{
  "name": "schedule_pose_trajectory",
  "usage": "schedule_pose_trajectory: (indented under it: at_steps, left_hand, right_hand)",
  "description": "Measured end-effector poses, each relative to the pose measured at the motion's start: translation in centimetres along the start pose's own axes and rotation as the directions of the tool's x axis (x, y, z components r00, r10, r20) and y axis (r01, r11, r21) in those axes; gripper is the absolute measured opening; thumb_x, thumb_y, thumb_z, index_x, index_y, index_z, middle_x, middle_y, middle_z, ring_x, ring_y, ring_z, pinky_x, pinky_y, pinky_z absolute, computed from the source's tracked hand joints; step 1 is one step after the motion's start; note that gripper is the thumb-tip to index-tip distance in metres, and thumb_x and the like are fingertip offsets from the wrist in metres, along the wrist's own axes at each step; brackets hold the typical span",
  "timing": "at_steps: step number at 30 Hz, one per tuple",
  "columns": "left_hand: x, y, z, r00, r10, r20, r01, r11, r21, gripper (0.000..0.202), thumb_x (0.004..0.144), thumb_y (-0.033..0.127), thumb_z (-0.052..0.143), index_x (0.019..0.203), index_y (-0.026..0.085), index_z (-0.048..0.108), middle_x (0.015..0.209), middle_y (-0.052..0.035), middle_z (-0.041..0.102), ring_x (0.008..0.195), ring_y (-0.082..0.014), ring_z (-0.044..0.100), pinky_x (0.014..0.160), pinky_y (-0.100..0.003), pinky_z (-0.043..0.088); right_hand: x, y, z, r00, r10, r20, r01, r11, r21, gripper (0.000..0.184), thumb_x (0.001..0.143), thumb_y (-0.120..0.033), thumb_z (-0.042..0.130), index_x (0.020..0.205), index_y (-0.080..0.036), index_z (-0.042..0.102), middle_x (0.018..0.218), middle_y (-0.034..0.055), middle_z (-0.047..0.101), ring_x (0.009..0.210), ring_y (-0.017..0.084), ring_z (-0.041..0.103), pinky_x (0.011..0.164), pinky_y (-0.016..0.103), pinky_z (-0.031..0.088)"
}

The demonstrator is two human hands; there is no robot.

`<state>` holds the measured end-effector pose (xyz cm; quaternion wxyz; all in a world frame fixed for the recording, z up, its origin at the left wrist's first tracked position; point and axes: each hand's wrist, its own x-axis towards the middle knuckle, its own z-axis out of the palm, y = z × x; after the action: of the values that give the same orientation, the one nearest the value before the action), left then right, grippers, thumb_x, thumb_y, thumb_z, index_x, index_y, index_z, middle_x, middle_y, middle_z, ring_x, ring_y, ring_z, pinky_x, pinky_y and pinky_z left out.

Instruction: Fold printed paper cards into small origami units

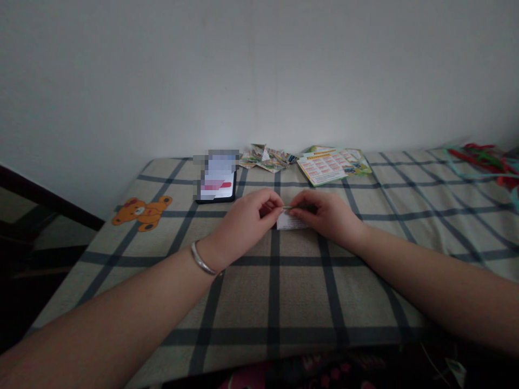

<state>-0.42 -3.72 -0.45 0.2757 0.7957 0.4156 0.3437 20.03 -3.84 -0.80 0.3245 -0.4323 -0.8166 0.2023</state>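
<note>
A small piece of printed paper [291, 222], white on the side facing me, is pinched between both hands just above the checked cloth. My left hand [253, 219], with a silver bangle on its wrist, grips the left end with thumb and forefinger. Opposite it, my right hand [324, 213] is closed on the right end, the thumb towards me. Along the top the paper shows a folded or rolled edge between the fingertips. Part of the sheet is hidden behind the fingers of my right hand.
A phone [219, 178] with a lit screen lies beyond my left hand. Folded printed paper pieces [270, 158] and flat printed sheets [324, 167] lie near the wall. A teddy-bear figure [142, 213] is at left; tangled red and green strips [486, 162] are at far right.
</note>
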Motion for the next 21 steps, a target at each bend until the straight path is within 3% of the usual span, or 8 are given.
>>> schedule_pose_trajectory:
  at_steps: [10, 21]
  left_hand:
    - [-0.14, -0.25, 0.24, 0.999, -0.008, -0.039, 0.002, 0.990, -0.144, 0.015, 0.085, 0.025, 0.061, 0.099, 0.021, 0.062, 0.089, -0.0001, 0.069, 0.081, -0.0130, 0.068, 0.074, -0.026, 0.054]
    - [-0.11, -0.32, 0.32, 0.998, -0.036, -0.054, 0.024, 0.976, -0.216, 0.013, 0.085, 0.024, 0.062, 0.096, 0.019, 0.061, 0.086, -0.0011, 0.069, 0.079, -0.0133, 0.068, 0.074, -0.028, 0.057]
  right_hand:
    - [0.17, 0.07, 0.05, 0.996, 0.029, -0.087, -0.016, 0.990, 0.143, 0.006, 0.084, -0.024, 0.061, 0.085, -0.019, 0.064, 0.074, -0.0004, 0.065, 0.067, 0.013, 0.056, 0.060, 0.025, 0.042]
    - [0.05, -0.03, 0.09, 0.993, -0.021, -0.116, 0.035, 0.992, 0.118, 0.006, 0.086, -0.025, 0.060, 0.088, -0.020, 0.064, 0.076, 0.0001, 0.066, 0.068, 0.013, 0.058, 0.061, 0.025, 0.043]
